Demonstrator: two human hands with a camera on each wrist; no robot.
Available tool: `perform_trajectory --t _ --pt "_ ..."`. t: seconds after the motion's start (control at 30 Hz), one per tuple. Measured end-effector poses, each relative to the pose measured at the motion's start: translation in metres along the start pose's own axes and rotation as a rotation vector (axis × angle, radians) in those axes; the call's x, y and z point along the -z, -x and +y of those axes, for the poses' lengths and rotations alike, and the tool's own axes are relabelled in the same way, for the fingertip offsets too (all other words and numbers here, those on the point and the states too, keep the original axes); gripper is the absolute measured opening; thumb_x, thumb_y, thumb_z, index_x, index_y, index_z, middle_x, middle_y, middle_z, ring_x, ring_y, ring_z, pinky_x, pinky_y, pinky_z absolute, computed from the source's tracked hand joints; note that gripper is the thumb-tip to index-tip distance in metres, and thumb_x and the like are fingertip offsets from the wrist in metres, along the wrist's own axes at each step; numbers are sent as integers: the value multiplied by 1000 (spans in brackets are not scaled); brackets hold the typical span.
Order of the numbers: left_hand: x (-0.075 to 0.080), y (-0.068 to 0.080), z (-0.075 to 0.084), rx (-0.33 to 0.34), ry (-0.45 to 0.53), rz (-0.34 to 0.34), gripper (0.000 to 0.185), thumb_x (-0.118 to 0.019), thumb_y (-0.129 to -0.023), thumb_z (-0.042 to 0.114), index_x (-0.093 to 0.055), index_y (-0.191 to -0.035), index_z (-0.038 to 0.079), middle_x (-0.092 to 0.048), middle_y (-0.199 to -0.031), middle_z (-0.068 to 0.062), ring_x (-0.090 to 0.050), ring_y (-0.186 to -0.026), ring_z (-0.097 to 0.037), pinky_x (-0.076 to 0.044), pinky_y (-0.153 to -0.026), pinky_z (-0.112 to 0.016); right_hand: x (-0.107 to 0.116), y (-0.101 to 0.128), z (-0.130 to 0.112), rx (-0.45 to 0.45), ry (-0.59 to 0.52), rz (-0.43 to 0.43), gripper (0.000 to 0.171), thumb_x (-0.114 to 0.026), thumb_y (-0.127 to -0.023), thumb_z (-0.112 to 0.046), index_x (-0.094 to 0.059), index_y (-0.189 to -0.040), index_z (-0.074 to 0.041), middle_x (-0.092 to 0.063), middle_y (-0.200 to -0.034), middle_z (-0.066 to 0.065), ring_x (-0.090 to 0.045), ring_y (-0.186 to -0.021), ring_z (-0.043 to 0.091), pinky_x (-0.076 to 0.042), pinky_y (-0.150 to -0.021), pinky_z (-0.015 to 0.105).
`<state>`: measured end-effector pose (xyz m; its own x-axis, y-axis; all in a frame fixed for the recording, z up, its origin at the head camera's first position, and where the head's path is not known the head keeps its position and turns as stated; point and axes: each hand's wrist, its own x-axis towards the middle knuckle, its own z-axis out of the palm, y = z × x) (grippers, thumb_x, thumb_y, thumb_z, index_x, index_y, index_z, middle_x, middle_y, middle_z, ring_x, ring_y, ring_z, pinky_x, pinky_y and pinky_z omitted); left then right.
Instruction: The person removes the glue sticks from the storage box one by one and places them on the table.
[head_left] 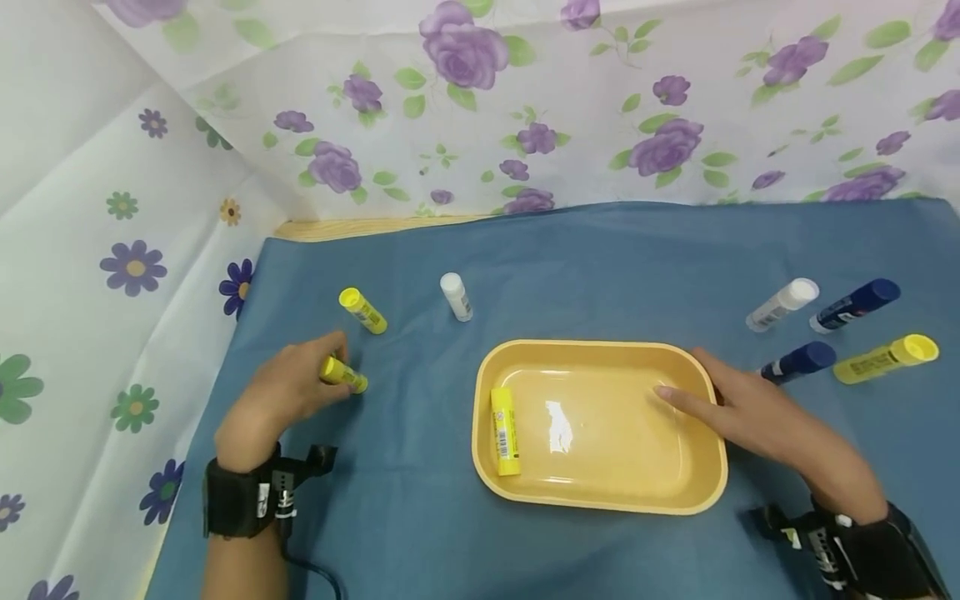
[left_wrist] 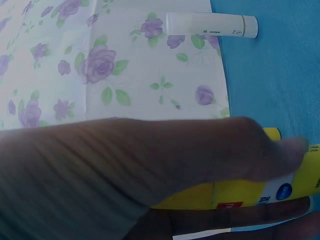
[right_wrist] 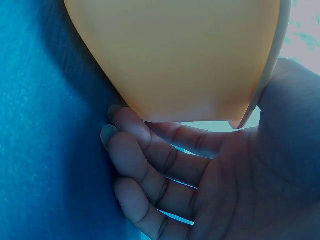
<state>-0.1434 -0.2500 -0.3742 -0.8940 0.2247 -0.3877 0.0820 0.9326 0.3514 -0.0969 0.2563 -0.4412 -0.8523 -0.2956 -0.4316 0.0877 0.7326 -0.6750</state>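
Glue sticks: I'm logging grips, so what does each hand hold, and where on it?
The left hand grips a yellow glue stick around its barrel. The right hand grips the yellow tray at its right rim, thumb inside.

A yellow glue stick (head_left: pixel 345 372) lies gripped on the cloth; another (head_left: pixel 505 432) lies in the tray (head_left: pixel 600 492).

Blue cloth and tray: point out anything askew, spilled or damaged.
Nothing stands out. The glue sticks lie scattered on the blue cloth, capped and intact. One yellow glue stick lies in the tray. The left hand grips another yellow stick; the right hand holds the tray's rim.
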Motion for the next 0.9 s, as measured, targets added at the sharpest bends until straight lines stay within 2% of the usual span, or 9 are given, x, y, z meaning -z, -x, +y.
perform_trajectory --t 0.2,0.33,0.43,0.53,0.7,0.9 --pt "3 11 2 25 -3 40 47 -79 -90 32 -59 -126 11 -60 -88 -10 -53 -75 -25 -42 -59 -34 -1 -1 -2 11 14 19 50 -54 -102 -55 -43 -136 -20 -59 -75 2 -60 -59 18 -46 -58 31" --pt "3 21 10 -4 -14 97 52 -77 -91 38 -57 -131 12 -69 -105 -16 -62 -84 -30 -50 -62 -41 0 -3 -5 23 21 27 52 -55 -101 -55 -43 -138 -21 -60 -74 1 -60 -57 17 -46 -55 31" --pt "2 28 19 -34 -39 138 50 -75 -93 38 -56 -131 12 -67 -123 -20 -66 -98 -37 -55 -71 -52 1 -5 -7 28 17 20 54 -55 -100 -56 -42 -140 -22 -61 -75 1 -61 -57 18 -47 -55 31" --pt "1 33 29 -62 -58 180 47 -72 -95 39 -57 -131 12 -66 -126 -19 -63 -108 -39 -54 -78 -59 2 -5 -7 22 -1 9 56 -55 -100 -57 -41 -141 -21 -62 -75 2 -61 -56 18 -48 -54 32" --pt "-3 31 42 -123 -56 235 44 -69 -97 40 -59 -132 14 -65 -127 -14 -61 -112 -36 -53 -83 -59 1 -3 -3 17 3 30 53 -55 -100 -56 -42 -137 -21 -60 -72 2 -60 -55 18 -46 -51 31" --pt "-6 23 46 -189 -33 246 41 -70 -98 36 -62 -129 10 -67 -122 -16 -64 -102 -35 -54 -81 -57 -1 -3 0 11 -7 30 52 -54 -101 -57 -43 -135 -19 -60 -72 2 -60 -55 19 -46 -52 32"
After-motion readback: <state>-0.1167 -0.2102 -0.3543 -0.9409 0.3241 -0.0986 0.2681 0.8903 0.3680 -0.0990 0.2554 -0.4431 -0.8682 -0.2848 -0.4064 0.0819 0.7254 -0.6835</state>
